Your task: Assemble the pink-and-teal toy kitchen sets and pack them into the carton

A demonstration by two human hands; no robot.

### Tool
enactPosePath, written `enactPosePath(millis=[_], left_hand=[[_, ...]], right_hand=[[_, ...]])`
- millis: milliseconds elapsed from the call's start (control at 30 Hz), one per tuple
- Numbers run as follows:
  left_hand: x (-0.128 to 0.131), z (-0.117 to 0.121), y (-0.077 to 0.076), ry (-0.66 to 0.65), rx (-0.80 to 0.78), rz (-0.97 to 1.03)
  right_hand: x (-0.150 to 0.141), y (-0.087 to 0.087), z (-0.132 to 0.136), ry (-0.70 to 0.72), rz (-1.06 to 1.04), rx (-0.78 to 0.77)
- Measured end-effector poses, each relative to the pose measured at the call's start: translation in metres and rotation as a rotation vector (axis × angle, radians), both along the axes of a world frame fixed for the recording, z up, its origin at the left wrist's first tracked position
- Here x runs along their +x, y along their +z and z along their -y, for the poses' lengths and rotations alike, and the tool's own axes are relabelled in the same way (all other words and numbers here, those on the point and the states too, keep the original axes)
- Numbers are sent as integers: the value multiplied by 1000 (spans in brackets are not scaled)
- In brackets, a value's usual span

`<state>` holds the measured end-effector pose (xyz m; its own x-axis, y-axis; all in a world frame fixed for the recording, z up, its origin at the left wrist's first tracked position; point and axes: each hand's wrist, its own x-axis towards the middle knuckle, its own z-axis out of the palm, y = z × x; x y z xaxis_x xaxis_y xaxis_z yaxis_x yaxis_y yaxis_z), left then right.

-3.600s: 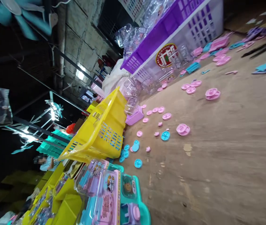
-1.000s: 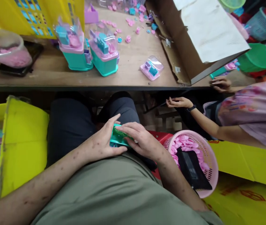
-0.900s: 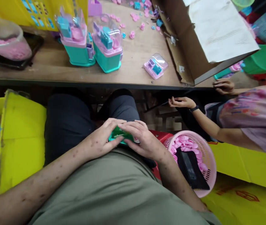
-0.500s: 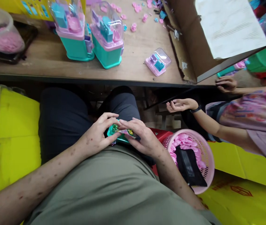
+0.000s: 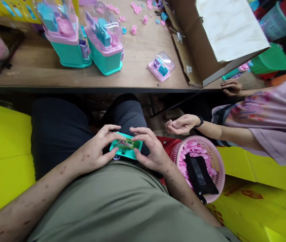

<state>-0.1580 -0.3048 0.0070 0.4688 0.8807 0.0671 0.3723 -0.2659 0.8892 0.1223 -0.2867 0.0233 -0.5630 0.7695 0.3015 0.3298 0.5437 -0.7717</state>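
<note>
A teal plastic box, its open side facing me, rests at my lap against my shirt. Inside it lies a small item with a coloured print, too blurred to name. My left hand grips the box's left end, thumb at the near edge and fingers over the far edge. My right hand is curved round the right end, its thumb at the near corner and a fingertip dipping over the opening.
On the table ahead stand two teal-and-pink toy cases and a small pink case. A cardboard box stands to the right. Beside me are a pink basket of pink pieces and a co-worker's hand.
My hands have drawn apart to the two ends of the teal box, which now shows its open side. The printed item between my fingers now lies inside it. My view has shifted right.
</note>
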Motion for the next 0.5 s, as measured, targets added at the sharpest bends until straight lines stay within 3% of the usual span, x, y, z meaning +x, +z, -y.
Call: enactPosePath(millis=[67, 200, 333, 500], left_hand=[[-2, -1, 3, -61, -2, -52], [-6, -3, 4, -57, 53, -121], [-9, -9, 0, -30, 272, -252], [-5, -18, 1, -89, 526, -337]], right_hand=[[5, -3, 2, -21, 42, -27], [16, -10, 6, 97, 79, -161], [19, -17, 11, 66, 38, -199], [17, -27, 13, 46, -7, -246]])
